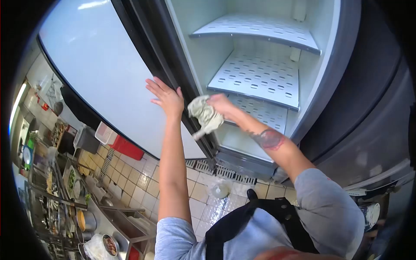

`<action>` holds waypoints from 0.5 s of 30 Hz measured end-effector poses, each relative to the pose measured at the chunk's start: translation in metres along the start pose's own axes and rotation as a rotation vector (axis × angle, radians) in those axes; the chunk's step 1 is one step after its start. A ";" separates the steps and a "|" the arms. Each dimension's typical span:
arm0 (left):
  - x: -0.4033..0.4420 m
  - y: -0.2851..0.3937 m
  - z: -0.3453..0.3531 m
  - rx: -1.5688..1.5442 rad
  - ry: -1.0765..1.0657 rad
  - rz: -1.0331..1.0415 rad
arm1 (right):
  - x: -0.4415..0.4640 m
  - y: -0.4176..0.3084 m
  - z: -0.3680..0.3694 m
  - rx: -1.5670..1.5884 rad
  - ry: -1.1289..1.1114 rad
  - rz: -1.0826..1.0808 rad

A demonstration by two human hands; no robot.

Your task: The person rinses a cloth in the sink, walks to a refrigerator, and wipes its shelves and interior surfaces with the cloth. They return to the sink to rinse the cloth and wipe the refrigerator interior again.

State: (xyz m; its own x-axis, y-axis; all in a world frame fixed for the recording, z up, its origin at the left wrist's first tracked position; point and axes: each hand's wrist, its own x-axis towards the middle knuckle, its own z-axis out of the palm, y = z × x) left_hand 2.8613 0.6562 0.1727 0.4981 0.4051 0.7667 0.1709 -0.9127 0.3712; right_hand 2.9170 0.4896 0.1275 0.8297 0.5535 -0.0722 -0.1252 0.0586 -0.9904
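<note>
An upright fridge stands open, with perforated white shelves [260, 76] inside and its door [99, 65] swung out to the left. My left hand [167, 97] lies with fingers spread on the door's inner face, near the dark seal edge. In my right hand [221, 106] is a crumpled pale cloth [206, 115], held at the hinge-side frame between door and cabinet. The cloth hides part of the dark frame, and the fingers of my right hand are partly hidden by it.
Below the fridge, a drain grate [221, 172] crosses the tiled floor, with a round whitish container [220, 190] near it. A red bin [125, 147] sits behind the door. At the lower left is a metal counter [106, 216] with pots and bowls.
</note>
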 end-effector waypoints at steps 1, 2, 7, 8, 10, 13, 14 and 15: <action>0.000 0.000 -0.002 0.010 -0.001 0.012 | -0.006 -0.027 -0.006 0.063 -0.005 -0.018; 0.000 0.000 -0.004 0.020 -0.002 0.020 | -0.009 -0.057 -0.017 -0.014 0.019 -0.114; 0.000 -0.002 -0.001 0.030 0.003 0.027 | -0.026 -0.230 -0.088 -0.247 0.284 -0.616; 0.000 -0.001 -0.002 0.028 0.004 0.028 | -0.037 -0.265 -0.092 -0.138 0.409 -0.576; 0.000 -0.004 -0.003 0.025 -0.001 0.019 | -0.005 -0.309 -0.137 -0.365 0.774 -0.882; 0.003 -0.005 -0.002 0.008 0.010 0.026 | -0.001 -0.346 -0.198 -1.356 0.956 -0.651; 0.002 -0.007 -0.002 0.004 0.025 0.045 | 0.012 -0.351 -0.221 -1.605 0.835 -0.264; 0.001 -0.009 -0.001 0.002 0.041 0.062 | 0.012 -0.343 -0.229 -1.681 0.694 -0.113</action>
State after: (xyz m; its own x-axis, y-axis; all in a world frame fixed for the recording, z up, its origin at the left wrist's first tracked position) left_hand 2.8591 0.6648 0.1706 0.4724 0.3497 0.8091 0.1425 -0.9361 0.3214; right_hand 3.0942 0.2857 0.4396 0.8997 0.1742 0.4001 0.1962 -0.9805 -0.0142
